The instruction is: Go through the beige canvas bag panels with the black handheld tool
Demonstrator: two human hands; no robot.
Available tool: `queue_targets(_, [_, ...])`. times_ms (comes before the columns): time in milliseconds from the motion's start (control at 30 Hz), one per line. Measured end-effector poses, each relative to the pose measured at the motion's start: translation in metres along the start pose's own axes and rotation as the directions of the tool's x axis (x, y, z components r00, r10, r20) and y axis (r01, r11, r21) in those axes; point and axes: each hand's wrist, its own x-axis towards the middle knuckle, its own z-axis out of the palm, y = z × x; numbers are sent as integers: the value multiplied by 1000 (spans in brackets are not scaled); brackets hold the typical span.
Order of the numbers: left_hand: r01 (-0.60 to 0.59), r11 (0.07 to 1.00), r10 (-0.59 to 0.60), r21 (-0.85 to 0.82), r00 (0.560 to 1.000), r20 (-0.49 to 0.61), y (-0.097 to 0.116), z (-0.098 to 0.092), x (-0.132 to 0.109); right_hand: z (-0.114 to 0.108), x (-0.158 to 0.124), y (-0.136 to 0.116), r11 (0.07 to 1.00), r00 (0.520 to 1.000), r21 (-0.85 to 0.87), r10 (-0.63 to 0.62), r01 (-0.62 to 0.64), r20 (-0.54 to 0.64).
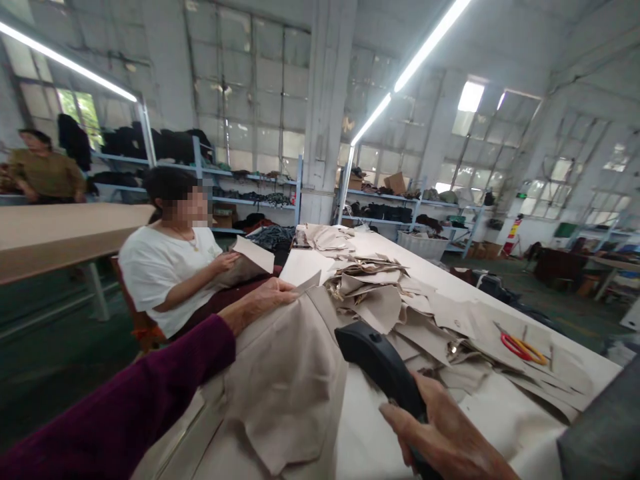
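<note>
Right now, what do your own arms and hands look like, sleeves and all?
The left arm wears a long, dark purple sleeve of soft knit-like cloth reaching the wrist; the left hand beyond it is bare, no glove, no ring that I can make out. The right hand is bare too; a grey sleeve shows at the frame's lower right corner. No watch is visible.

Beige cloth piece (285, 393) under the left grip (267, 297): woven fabric, matt, smooth, with soft folds. Black tool (377, 363) in the right grip (440, 433): moulded plastic, matt with a faint sheen along its edge. Heap of cut pieces (380, 293): same matt beige cloth, edges curling. Counter (500, 413): covered in off-white matt sheeting, smooth. Scissors (523, 347): glossy plastic handles, red and yellow. Sleeve (125, 413): purple knit, matt, slightly fuzzy.
</note>
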Motion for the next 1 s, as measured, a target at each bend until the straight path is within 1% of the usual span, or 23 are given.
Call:
queue_targets(100, [27, 994, -23, -110, 999, 32, 19, 28, -16, -10, -28, -10, 1000, 997, 5, -14, 14, -76])
queue_targets(200, [33, 976, -19, -213, 998, 66, 29, 60, -31, -15, -51, -13, 999, 992, 41, -31, 37, -121])
queue_targets(233, [28, 969, -9, -246, 997, 79, 31, 70, -36, -15, -56, -13, 998, 992, 50, -42, 48, -120])
queue_targets(333, [15, 940, 34, -342, 990, 137, 31, 97, -51, -13, -65, -11, 992, 989, 83, -80, 90, -126])
queue_targets(400, [12, 923, 60, -385, 982, 176, 28, 112, -62, -12, -63, -9, 982, 987, 131, -121, 135, -109])
queue_targets(433, [19, 918, 63, -397, 979, 192, 27, 118, -68, -13, -61, -8, 973, 982, 159, -148, 166, -119])
queue_targets(500, [26, 909, 62, -417, 978, 197, 23, 127, -79, -16, -56, -6, 955, 967, 197, -191, 223, -170])
queue_targets(533, [24, 905, 62, -424, 980, 187, 21, 130, -84, -19, -54, -5, 949, 956, 203, -198, 242, -214])
queue_targets(567, [16, 901, 62, -433, 984, 166, 20, 133, -88, -21, -53, -4, 946, 946, 200, -201, 255, -254])
queue_targets(633, [-8, 891, 65, -454, 992, 111, 16, 135, -93, -24, -57, -2, 946, 936, 182, -210, 268, -283])
queue_targets(700, [-22, 878, 79, -478, 992, 99, 15, 135, -94, -24, -68, -2, 955, 942, 151, -212, 256, -260])
queue_targets(800, [-30, 867, 128, -498, 978, 165, 15, 135, -91, -16, -87, -2, 978, 961, 94, -160, 185, -225])
queue_targets(867, [-38, 872, 138, -487, 976, 171, 14, 137, -91, -10, -93, -4, 985, 971, 93, -126, 148, -204])
queue_targets(933, [-33, 881, 125, -472, 979, 163, 11, 144, -98, -7, -93, -7, 982, 973, 97, -141, 161, -184])
queue_targets(1000, [-2, 885, 95, -467, 980, 176, 6, 159, -116, -9, -88, -11, 976, 963, 83, -182, 202, -196])
